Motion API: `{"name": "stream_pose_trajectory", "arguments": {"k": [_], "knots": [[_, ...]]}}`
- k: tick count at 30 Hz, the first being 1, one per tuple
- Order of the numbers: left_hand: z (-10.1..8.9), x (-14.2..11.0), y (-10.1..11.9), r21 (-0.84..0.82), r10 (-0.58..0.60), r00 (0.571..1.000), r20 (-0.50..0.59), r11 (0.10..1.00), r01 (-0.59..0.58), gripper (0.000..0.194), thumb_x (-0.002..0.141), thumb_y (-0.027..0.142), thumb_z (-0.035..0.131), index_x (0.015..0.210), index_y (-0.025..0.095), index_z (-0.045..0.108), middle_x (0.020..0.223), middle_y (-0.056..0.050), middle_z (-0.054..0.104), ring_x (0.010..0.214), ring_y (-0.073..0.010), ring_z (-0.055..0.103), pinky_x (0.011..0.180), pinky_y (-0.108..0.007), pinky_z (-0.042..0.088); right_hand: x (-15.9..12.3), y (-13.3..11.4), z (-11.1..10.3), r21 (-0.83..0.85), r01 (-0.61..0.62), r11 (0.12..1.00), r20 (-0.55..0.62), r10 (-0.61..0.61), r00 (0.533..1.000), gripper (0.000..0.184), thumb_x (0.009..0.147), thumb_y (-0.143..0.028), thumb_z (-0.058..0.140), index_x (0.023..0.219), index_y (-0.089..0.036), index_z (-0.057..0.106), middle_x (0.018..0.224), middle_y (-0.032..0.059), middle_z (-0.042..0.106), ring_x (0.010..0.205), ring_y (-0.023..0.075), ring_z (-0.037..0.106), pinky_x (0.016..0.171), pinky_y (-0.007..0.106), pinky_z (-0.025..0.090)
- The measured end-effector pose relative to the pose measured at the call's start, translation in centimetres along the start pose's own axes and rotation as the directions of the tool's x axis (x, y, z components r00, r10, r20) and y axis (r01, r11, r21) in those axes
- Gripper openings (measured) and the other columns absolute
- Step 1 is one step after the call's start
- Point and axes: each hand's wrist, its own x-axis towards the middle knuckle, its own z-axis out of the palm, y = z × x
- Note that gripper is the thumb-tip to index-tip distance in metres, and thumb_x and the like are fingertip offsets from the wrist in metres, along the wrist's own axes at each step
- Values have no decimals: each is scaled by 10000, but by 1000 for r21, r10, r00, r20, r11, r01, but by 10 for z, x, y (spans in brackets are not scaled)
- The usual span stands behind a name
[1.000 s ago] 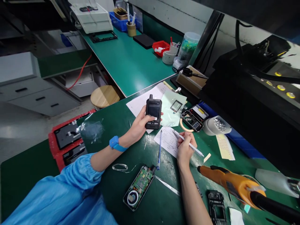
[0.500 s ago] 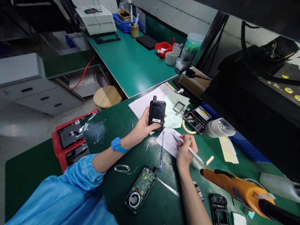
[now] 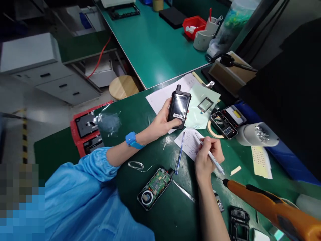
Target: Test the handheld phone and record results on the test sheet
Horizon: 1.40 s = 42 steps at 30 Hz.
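Note:
My left hand (image 3: pixel 165 118) is closed round a black handheld radio (image 3: pixel 180 106) with a stub antenna and a dark screen, its thumb on the lower front. A white pen (image 3: pixel 213 157) is gripped in my right hand (image 3: pixel 207 155), its tip at a small handwritten paper (image 3: pixel 188 144). Across that paper's left side lies a blue pen (image 3: pixel 179 154). Nearer to me rests an opened radio (image 3: pixel 155 188) showing its green circuit board and a round speaker. Tweezers (image 3: pixel 184 191) lie beside it.
An orange electric screwdriver (image 3: pixel 265 201) reaches in from the right. Beyond my right hand are an opened device case (image 3: pixel 223 124), a tape roll (image 3: pixel 213 130) and a white cup of screws (image 3: pixel 258 134). A loose screen (image 3: pixel 205 104) lies on a pale green sheet. A black housing (image 3: pixel 239 221) sits at lower right.
The camera view has shifted, so the bench appears higher and most things further right. The radio in my left hand is tilted more, its screen now catching glare. Both hands keep their holds.

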Motion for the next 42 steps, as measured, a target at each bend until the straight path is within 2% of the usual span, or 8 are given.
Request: {"name": "stream_pose_trajectory", "arguments": {"k": [2,7,12,15,20,28,35,42], "knots": [[0,0,0,6,-4,1000,5,1000,4,865,840,290,880,1606,228,483,1333,-139,799,1148,-321,788,1004,-483,631,0,-2,1,27,6,1000,-5,-5,1000,468,968,-690,639,787,-260,619,616,-33,598,557,171,537,573,314,407],[0,1,0,0,19,1000,25,1000,-19,836,846,291,868,1588,229,487,1313,-140,797,1125,-313,787,961,-463,632,3,3,8,196,-91,976,-27,98,995,395,871,-628,757,838,-253,636,630,-37,643,511,155,550,515,291,407],[-2,5,-3,-25,32,999,11,999,-32,846,822,274,851,1575,211,472,1286,-151,801,1148,-322,785,945,-448,632,6,9,4,190,-55,980,-74,70,995,424,813,-623,842,790,-250,642,622,-18,680,523,160,596,521,287,466],[-3,5,-2,-21,8,1000,-2,1000,-8,862,806,281,850,1578,206,473,1275,-151,801,1131,-314,780,922,-436,634,6,13,-2,201,-85,976,-91,105,990,428,787,-593,873,749,-265,602,576,-37,656,497,159,600,505,278,473],[1,3,4,-25,-27,1000,-6,999,27,858,786,274,844,1557,208,474,1281,-150,804,1080,-291,790,889,-413,636,4,19,-3,223,-128,966,-32,139,990,359,753,-499,849,723,-273,572,545,-52,639,480,155,602,499,266,473],[1,0,9,-30,-9,1000,18,1000,9,807,809,250,846,1532,208,489,1293,-145,814,1206,-333,790,988,-445,638,6,20,-1,227,-127,966,-9,132,991,409,773,-557,855,722,-270,569,544,-40,662,474,159,620,491,265,469],[0,-1,9,-3,-15,1000,-8,1000,15,800,824,228,856,1544,209,509,1307,-148,822,1164,-326,799,991,-455,644,9,32,-7,197,-120,973,91,104,990,409,805,-546,872,737,-254,594,586,-33,687,511,162,647,529,276,501],[-1,1,7,-9,3,1000,6,1000,-3,820,814,237,857,1559,210,514,1282,-152,825,1135,-319,802,982,-454,645,6,22,-1,219,-99,971,-40,111,993,441,814,-595,830,734,-288,525,560,-47,649,486,169,611,514,294,486]]}}
